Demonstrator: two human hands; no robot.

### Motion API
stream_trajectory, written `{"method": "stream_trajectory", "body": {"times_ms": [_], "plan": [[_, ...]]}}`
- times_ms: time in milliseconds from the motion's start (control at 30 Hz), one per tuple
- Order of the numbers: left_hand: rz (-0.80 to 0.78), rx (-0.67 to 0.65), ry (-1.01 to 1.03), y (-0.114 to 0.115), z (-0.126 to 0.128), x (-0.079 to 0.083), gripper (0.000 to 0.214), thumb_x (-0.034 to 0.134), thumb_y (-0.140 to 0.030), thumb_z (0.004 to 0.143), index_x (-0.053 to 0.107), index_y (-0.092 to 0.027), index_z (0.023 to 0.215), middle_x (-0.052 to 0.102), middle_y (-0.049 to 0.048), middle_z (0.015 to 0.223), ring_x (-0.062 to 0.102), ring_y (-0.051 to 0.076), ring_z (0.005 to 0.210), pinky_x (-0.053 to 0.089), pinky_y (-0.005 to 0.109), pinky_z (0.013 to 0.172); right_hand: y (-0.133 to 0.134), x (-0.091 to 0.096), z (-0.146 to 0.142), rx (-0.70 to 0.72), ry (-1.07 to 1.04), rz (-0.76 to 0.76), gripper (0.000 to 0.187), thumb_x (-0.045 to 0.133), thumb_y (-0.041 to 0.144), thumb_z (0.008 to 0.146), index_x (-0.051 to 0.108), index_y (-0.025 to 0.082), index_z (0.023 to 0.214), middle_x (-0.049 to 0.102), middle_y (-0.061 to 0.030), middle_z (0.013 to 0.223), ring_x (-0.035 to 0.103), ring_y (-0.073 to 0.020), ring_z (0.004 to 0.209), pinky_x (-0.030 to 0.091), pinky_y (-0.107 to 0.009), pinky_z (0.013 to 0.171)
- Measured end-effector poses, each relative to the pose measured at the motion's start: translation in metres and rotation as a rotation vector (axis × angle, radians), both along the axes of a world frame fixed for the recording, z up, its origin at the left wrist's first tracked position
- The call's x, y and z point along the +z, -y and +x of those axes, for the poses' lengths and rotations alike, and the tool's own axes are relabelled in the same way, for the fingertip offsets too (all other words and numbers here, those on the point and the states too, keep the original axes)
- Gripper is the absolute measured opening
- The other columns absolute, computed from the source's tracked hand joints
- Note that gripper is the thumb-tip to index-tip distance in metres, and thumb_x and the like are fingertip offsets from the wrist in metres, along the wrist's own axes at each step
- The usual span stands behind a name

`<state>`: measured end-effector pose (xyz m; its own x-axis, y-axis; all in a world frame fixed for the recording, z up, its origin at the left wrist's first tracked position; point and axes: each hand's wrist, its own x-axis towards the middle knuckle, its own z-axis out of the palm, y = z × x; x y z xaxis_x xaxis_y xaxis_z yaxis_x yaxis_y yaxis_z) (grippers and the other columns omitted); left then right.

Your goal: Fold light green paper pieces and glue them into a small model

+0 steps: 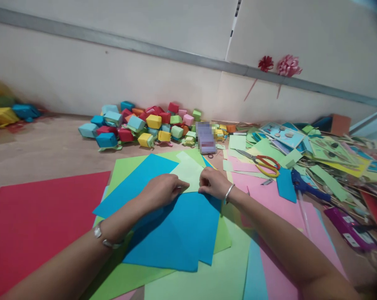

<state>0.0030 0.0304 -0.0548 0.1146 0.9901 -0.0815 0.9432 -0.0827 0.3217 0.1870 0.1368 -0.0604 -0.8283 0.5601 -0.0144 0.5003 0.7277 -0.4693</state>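
Observation:
A small pale green piece of paper [190, 175] lies on blue paper sheets [172, 229] in front of me. My left hand [163, 189] is at its lower left edge, fingers curled and index fingertip pressed on the paper. At its right edge, my right hand [213, 182] is closed, with thumb and fingers pinching the paper. Beneath the blue sheets, bright green paper [224, 237] and larger pale green sheets [200, 285] are layered. Silver bangles circle both wrists.
A big red sheet [44, 233] lies left. Small coloured paper boxes [135, 123] are heaped along the wall beside a blurred phone [206, 137]. Rightward are orange-and-yellow-handled scissors [263, 161], a blue glue gun [308, 186], a purple power strip [349, 229] and paper scraps.

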Motion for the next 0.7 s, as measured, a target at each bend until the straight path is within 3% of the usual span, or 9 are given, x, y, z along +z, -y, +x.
{"method": "stream_trajectory", "body": {"times_ms": [133, 267, 367, 500, 700], "plan": [[-0.077, 0.063, -0.063, -0.001, 0.011, 0.007, 0.029, 0.047, -0.033, 0.094, 0.071, -0.031, 0.111, 0.076, 0.0041, 0.1, 0.068, 0.025, 0.093, 0.036, 0.028, 0.062, -0.002, 0.001, 0.0, 0.019, 0.005, -0.008, 0.029, 0.086, 0.01, 0.068, 0.059, 0.014, 0.062, 0.048, 0.0025, 0.071, 0.049, -0.0115, 0.071, 0.038, -0.022, 0.064], [-0.069, 0.222, -0.159, -0.002, 0.033, 0.006, 0.042, 0.037, -0.05, 0.097, 0.063, -0.018, 0.11, 0.074, 0.0158, 0.099, 0.067, 0.032, 0.095, 0.037, 0.031, 0.059, -0.001, -0.001, -0.001, 0.028, 0.008, -0.004, 0.026, 0.085, 0.011, 0.07, 0.06, 0.014, 0.064, 0.049, 0.0017, 0.072, 0.049, -0.0128, 0.073, 0.038, -0.023, 0.065], [-0.057, 0.284, -0.208, -0.002, 0.041, 0.003, 0.047, 0.044, -0.058, 0.093, 0.059, -0.015, 0.106, 0.072, 0.0185, 0.098, 0.067, 0.034, 0.095, 0.038, 0.031, 0.059, -0.001, -0.001, -0.001, 0.033, 0.005, -0.001, 0.023, 0.083, 0.012, 0.072, 0.061, 0.014, 0.065, 0.05, 0.0003, 0.075, 0.051, -0.0141, 0.078, 0.039, -0.024, 0.068], [-0.112, 0.257, -0.221, -0.002, 0.031, 0.006, 0.041, 0.053, -0.054, 0.09, 0.055, -0.016, 0.104, 0.072, 0.0159, 0.096, 0.068, 0.032, 0.09, 0.036, 0.031, 0.057, -0.001, 0.0, 0.0, 0.047, 0.005, -0.005, 0.023, 0.084, 0.013, 0.072, 0.062, 0.014, 0.064, 0.051, -0.0003, 0.075, 0.052, -0.0151, 0.081, 0.039, -0.024, 0.07], [-0.255, 0.244, -0.244, 0.001, -0.006, 0.018, 0.037, 0.056, -0.052, 0.087, 0.053, -0.017, 0.102, 0.072, 0.0128, 0.091, 0.067, 0.031, 0.083, 0.033, 0.03, 0.054, -0.003, -0.001, 0.0, 0.057, 0.007, -0.006, 0.023, 0.085, 0.013, 0.072, 0.063, 0.014, 0.064, 0.052, -0.0005, 0.075, 0.052, -0.0149, 0.081, 0.04, -0.024, 0.069]]}}
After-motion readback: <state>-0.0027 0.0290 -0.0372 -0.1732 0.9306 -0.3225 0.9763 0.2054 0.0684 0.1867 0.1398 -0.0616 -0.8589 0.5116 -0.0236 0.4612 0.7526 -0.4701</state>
